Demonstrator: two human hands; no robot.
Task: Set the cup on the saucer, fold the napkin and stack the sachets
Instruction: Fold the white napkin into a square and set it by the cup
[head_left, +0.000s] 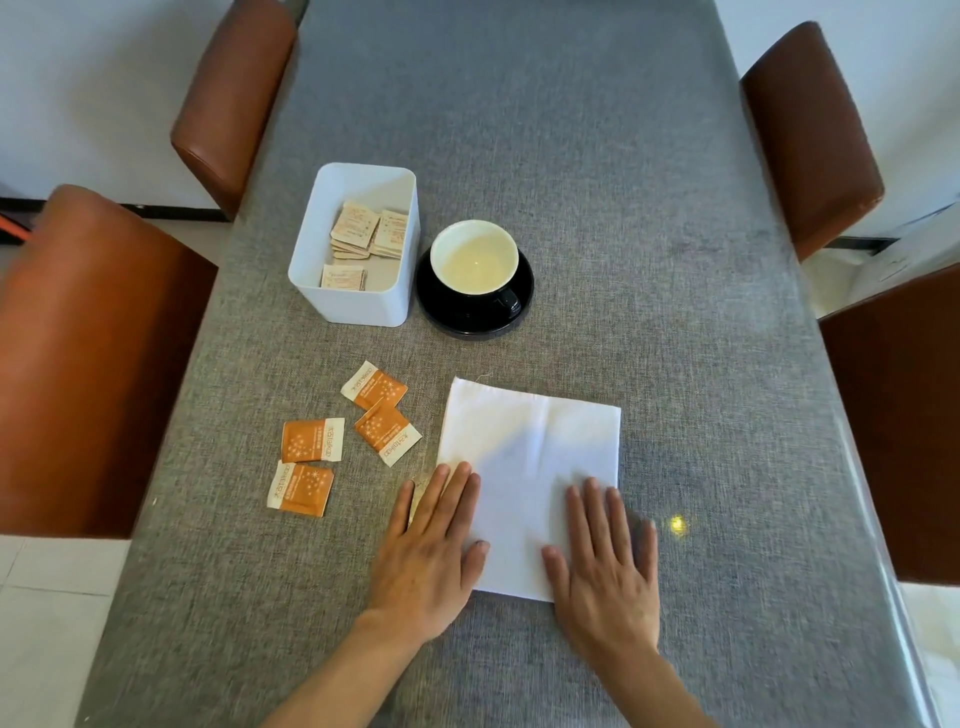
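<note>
A black cup (475, 260) with a white inside stands on the black saucer (472, 319) in the middle of the table. Nearer to me lies a white napkin (530, 452), folded into a flat rectangle. My left hand (431, 551) lies flat on its near left edge, and my right hand (608, 561) presses flat on its near right corner. Both hands hold nothing, fingers spread. Several orange sachets (382, 415) lie scattered on the cloth left of the napkin, apart from one another.
A white plastic box (358, 306) with several pale sachets stands left of the saucer. The table is covered in grey cloth (623, 208). Brown chairs (93, 364) stand along both long sides. A small yellow light spot (677, 525) lies right of my right hand.
</note>
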